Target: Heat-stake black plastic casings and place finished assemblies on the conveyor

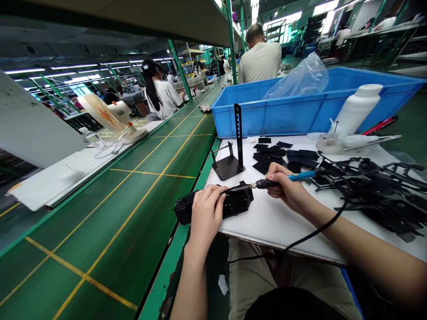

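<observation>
My left hand (207,211) is closed over a black plastic housing (237,202), which lies at the left edge of the white work surface and juts out over the green ledge. Between the thumb and fingers of my right hand (287,187) is a soldering iron (303,175) with a blue handle and a black cable. Its metal tip points left and meets the upper side of the housing, close to my left fingertips. Whether a wire or small part sits under the tip is too small to tell. Just behind the housing stands a black metal stand (228,169) with a notched upright.
A green conveyor belt (140,209) with yellow lines runs along the left. Black flat pieces (271,154) and black plastic frames (383,191) lie to the right. Behind are a white bottle (358,109) and a blue bin (287,113). Co-workers (260,60) sit farther off.
</observation>
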The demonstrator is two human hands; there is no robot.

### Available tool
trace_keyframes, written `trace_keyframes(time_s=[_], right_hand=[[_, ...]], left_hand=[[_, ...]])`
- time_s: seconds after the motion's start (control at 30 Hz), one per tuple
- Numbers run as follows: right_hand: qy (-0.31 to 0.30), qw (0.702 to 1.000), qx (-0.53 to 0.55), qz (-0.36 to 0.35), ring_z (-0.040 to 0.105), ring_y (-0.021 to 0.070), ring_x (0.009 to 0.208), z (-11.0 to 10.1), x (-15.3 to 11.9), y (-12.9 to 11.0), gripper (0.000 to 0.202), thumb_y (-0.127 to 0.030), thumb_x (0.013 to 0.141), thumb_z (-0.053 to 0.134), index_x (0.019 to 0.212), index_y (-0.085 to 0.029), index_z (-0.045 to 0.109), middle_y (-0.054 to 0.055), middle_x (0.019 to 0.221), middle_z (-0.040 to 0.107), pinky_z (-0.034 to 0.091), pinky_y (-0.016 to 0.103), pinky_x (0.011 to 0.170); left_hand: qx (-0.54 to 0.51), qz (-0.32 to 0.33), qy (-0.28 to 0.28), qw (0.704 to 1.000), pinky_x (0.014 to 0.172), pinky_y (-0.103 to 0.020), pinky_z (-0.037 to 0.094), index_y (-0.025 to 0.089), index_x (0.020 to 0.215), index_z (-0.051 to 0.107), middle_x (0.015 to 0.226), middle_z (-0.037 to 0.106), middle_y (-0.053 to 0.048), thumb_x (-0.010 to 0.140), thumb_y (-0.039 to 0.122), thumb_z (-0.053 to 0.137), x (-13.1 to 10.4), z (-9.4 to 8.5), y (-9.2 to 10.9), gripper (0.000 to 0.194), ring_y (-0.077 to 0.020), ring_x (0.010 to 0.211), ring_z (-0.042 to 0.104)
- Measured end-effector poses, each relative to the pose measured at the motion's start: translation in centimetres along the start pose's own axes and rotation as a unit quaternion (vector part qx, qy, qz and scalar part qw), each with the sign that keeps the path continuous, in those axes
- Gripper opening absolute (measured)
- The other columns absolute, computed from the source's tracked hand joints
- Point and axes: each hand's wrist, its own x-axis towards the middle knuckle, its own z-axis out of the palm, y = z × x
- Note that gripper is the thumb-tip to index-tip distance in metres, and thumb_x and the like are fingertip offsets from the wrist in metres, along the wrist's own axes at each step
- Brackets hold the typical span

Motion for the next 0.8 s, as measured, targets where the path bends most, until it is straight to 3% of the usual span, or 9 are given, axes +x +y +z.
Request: trace_keyframes(time_s=[0.8], right_hand=[[0.009, 1.0, 0.0, -0.008, 0.016, 0.0034, 0.039, -0.08, -0.1, -0.22, 0.02, -0.017, 0.074, 0.058, 0.063, -0.019, 0.041, -0.009, 0.049, 0.032, 0.009, 0.019, 0.04]], left_hand=[[0.002, 0.001, -0.004, 1.0, 0.086, -0.03, 0.038, 0.023, 0.107, 0.062, 0.099, 0.062, -0.001, 0.094, 0.022, 0.045, -0.02, -0.07, 0.08, 0.021, -0.0162, 0.091, 0.053]])
